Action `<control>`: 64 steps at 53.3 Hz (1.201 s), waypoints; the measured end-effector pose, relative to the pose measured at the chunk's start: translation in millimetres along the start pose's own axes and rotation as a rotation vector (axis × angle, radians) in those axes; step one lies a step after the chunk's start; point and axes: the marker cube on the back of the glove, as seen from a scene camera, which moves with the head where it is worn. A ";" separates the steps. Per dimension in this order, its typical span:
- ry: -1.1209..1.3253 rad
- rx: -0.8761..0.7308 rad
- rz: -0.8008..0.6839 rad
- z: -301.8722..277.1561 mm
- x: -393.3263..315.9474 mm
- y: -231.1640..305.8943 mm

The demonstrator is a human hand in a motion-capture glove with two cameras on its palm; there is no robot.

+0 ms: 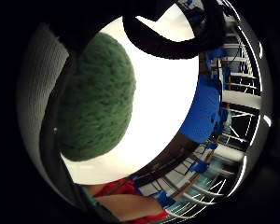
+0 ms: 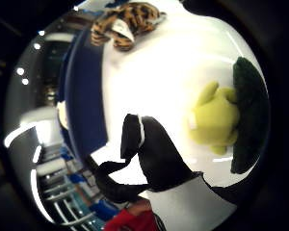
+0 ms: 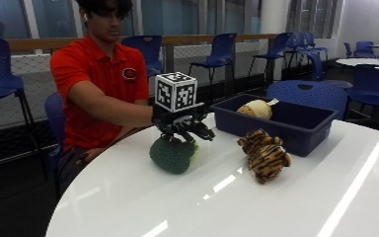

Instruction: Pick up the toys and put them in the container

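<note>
While hand point(image 3: 184, 127) tops one turtle point(image 3: 172, 154), one tiger point(image 3: 264, 154), one container point(image 3: 278, 123)

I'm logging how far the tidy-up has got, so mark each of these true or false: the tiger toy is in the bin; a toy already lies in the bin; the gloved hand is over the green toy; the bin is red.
1. The tiger toy is in the bin: false. It lies on the white table, beside the blue bin.
2. A toy already lies in the bin: true, a cream plush toy.
3. The gloved right hand is over the green toy: true.
4. The bin is red: false, it is blue.
</note>
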 end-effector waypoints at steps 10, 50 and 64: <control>0.033 -0.007 0.017 17.0 12.5 -1.0; 0.015 -0.125 0.075 52.3 35.2 12.8; 0.016 -0.019 0.081 53.7 28.2 11.9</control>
